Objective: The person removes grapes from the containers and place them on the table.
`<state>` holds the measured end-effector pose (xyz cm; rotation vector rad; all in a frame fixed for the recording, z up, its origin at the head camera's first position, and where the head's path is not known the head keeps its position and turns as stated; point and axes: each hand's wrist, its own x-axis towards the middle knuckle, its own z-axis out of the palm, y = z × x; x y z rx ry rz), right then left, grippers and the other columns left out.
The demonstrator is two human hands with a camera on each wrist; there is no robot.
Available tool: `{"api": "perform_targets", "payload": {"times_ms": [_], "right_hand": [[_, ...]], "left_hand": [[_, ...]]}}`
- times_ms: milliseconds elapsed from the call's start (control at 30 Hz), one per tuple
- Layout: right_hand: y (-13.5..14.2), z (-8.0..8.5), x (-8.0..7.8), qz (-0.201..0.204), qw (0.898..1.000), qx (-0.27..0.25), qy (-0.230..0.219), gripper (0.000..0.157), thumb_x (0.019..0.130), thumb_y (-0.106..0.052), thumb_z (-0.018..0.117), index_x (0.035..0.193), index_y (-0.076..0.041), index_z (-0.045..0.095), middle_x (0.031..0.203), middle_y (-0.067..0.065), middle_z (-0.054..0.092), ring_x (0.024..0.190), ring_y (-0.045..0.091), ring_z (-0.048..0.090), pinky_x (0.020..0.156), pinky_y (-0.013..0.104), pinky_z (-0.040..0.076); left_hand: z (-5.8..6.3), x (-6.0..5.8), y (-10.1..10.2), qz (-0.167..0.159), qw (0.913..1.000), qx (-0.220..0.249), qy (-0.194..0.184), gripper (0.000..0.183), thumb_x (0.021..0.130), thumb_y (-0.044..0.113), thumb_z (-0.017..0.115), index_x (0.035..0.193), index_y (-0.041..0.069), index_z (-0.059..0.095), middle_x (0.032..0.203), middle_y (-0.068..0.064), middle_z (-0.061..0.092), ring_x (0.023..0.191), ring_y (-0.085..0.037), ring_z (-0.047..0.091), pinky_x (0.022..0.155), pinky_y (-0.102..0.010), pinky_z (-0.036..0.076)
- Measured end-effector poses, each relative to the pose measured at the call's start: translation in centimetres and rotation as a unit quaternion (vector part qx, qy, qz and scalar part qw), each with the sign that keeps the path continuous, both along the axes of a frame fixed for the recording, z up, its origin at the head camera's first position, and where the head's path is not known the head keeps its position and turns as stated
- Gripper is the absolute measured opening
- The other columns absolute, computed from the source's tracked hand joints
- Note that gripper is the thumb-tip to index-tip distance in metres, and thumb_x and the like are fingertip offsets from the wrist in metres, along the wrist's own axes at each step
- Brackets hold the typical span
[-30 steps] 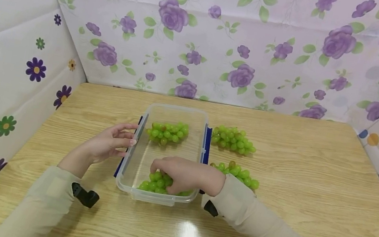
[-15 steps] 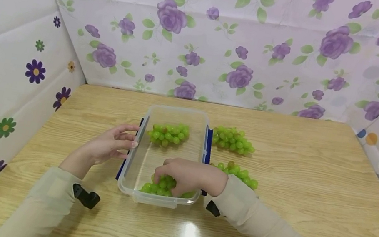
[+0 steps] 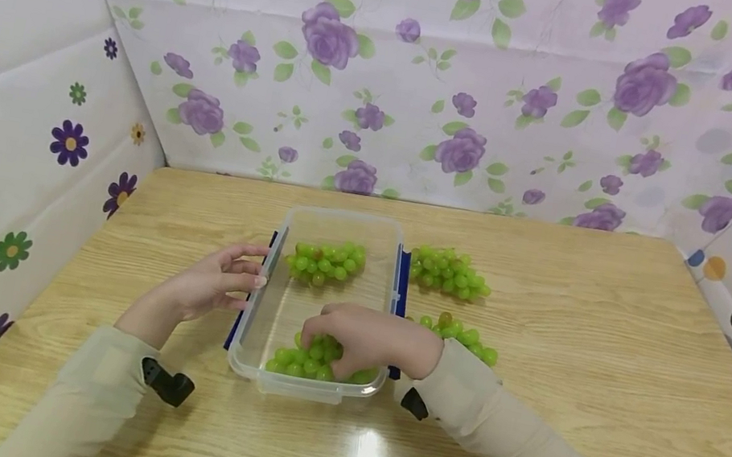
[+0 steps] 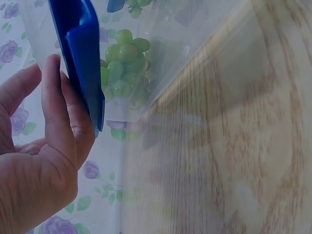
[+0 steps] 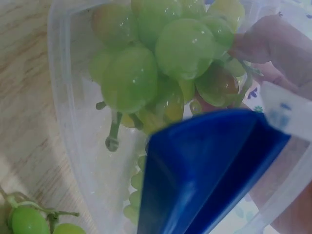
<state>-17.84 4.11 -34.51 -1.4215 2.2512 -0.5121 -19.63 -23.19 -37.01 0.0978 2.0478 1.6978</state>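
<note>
A clear plastic container with blue side latches stands lidless on the table. Inside its near end, my right hand reaches over the right wall and holds a bunch of green grapes, fingers curled down over it. Through the clear wall, the right wrist view shows these grapes large, behind a blue latch. A second grape bunch lies in the container's far half. At the left wall, the loosely extended fingers of my left hand touch the rim and the blue latch.
Two more grape bunches lie on the wooden table right of the container: one farther back, one nearer and partly behind my right wrist. Flowered cloth hangs along the table's back, with patterned sheets at both sides.
The container has shifted very slightly right, with both hands following. My right hand keeps its hold on the grapes at the near end, and my left stays at the left wall.
</note>
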Motion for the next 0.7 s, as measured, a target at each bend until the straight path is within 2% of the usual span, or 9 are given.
{"api": "perform_targets", "payload": {"times_ms": [333, 467, 700], "right_hand": [[0.5, 0.1, 0.0, -0.018, 0.999, -0.037, -0.023, 0.042, 0.071, 0.007, 0.064, 0.108, -0.013, 0.061, 0.098, 0.0, 0.056, 0.079, 0.012, 0.043, 0.065, 0.02, 0.038], [0.8, 0.3, -0.1, -0.028, 0.998, -0.048, -0.03, 0.044, 0.071, 0.008, 0.062, 0.11, -0.012, 0.061, 0.099, 0.001, 0.057, 0.076, 0.012, 0.041, 0.063, 0.02, 0.037], [1.0, 0.6, 0.2, -0.081, 0.994, -0.073, -0.009, 0.041, 0.073, 0.003, 0.066, 0.112, -0.011, 0.061, 0.102, 0.002, 0.057, 0.079, 0.014, 0.044, 0.067, 0.023, 0.041]], "left_hand": [[0.2, 0.1, 0.1, -0.002, 1.0, 0.002, 0.002, 0.068, 0.094, 0.015, 0.059, 0.15, 0.008, 0.02, 0.12, -0.008, 0.045, 0.096, -0.009, 0.055, 0.08, -0.028, 0.053], [0.2, 0.1, 0.1, -0.001, 1.0, 0.008, -0.001, 0.067, 0.094, 0.014, 0.058, 0.15, 0.007, 0.021, 0.117, -0.006, 0.045, 0.094, -0.008, 0.055, 0.078, -0.027, 0.053], [0.2, 0.2, 0.0, -0.001, 0.9999, 0.011, -0.002, 0.067, 0.095, 0.014, 0.058, 0.15, 0.007, 0.02, 0.118, -0.006, 0.044, 0.094, -0.008, 0.055, 0.077, -0.026, 0.053]]}}
